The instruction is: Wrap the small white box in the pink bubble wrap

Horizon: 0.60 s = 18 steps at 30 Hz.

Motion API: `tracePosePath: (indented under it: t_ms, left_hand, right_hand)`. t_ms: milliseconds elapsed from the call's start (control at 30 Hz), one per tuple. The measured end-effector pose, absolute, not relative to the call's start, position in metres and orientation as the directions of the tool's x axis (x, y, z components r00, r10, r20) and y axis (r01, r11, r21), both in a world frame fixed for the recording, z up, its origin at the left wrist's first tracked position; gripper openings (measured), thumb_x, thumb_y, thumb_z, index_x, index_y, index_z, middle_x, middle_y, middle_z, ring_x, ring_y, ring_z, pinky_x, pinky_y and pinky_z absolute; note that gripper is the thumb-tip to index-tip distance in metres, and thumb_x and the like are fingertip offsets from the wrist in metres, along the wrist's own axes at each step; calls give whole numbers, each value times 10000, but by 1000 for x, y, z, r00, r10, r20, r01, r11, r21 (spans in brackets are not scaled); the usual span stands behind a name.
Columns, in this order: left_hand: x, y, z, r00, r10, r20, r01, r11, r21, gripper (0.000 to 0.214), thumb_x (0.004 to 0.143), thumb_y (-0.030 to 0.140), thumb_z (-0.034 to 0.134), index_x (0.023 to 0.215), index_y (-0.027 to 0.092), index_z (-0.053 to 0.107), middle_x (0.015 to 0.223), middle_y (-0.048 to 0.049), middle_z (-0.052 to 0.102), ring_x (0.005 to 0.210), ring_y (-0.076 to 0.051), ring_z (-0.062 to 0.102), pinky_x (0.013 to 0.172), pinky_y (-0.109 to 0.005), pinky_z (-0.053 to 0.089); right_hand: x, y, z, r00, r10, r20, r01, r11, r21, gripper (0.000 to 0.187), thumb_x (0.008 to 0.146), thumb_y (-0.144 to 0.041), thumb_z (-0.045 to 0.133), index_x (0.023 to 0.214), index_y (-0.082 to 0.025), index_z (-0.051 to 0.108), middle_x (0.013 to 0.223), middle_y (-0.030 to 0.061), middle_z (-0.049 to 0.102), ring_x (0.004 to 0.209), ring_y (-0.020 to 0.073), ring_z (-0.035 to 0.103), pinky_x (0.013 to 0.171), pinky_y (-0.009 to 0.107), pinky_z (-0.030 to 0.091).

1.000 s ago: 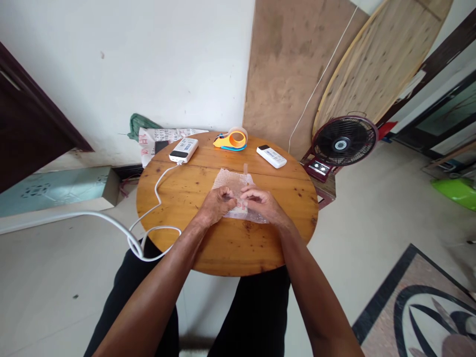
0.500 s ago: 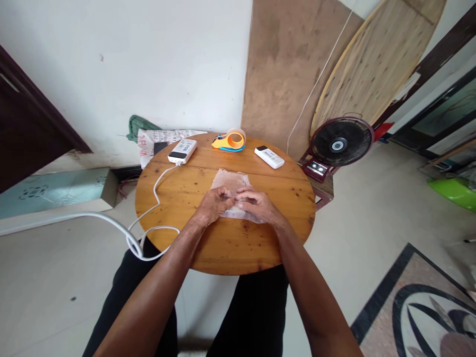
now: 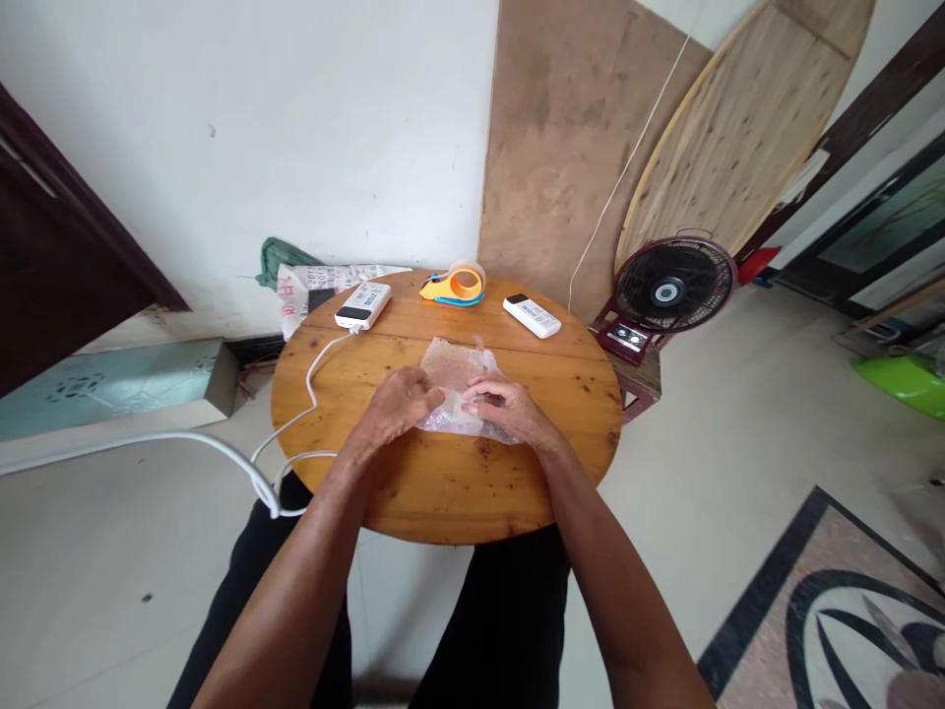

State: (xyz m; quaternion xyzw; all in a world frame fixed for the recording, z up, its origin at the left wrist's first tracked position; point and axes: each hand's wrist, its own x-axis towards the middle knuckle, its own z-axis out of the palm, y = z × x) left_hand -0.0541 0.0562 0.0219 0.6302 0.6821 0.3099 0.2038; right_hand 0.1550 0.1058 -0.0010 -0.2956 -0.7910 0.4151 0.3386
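Observation:
A sheet of bubble wrap [image 3: 450,366] lies in the middle of the round wooden table [image 3: 443,483]. My left hand [image 3: 395,406] rests on its left edge with the fingers curled down onto it. My right hand [image 3: 502,404] presses on its near right part, fingers bent and pinching the wrap. What may lie inside the wrap is hidden under my hands.
At the table's far side sit a white power bank [image 3: 363,303] with a white cable [image 3: 310,379] trailing off the left edge, an orange tape dispenser [image 3: 453,286] and a white remote [image 3: 532,316]. A black fan [image 3: 673,290] stands to the right; boards lean on the wall.
My left hand has slid a little to the left, apart from my right hand. The strip that stood up behind the wrap a second ago no longer shows.

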Motion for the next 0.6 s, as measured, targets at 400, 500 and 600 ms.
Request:
tracePosePath:
  t_ms: [400, 500, 600]
  left_hand:
    - [-57, 47, 12, -329, 944, 35, 698, 218, 682, 379, 730, 482, 569, 915, 160, 639, 910, -92, 674, 841, -220, 613, 732, -299, 440]
    - [-60, 42, 14, -329, 944, -24, 676, 253, 692, 434, 738, 522, 572, 965, 156, 620, 941, -99, 674, 851, -231, 620, 735, -310, 441]
    - [-61, 39, 13, -282, 957, -72, 624, 240, 744, 466, 727, 560, 590, 965, 160, 608, 913, -82, 681, 812, -215, 625, 696, -290, 439]
  right_hand:
    - [156, 109, -4, -610, 735, 297, 168, 486, -857, 219, 788, -376, 694, 941, -226, 742, 1077, 44, 650, 1071, 192, 590, 909, 293, 422]
    - [156, 109, -4, -610, 729, 309, 175, 505, -845, 224, 784, -375, 697, 937, -218, 742, 1068, 49, 650, 1074, 197, 586, 915, 302, 422]
    - [156, 109, -3, -614, 729, 304, 191, 510, -839, 228, 788, -375, 691, 940, -213, 741, 1074, 51, 649, 1072, 196, 586, 926, 307, 417]
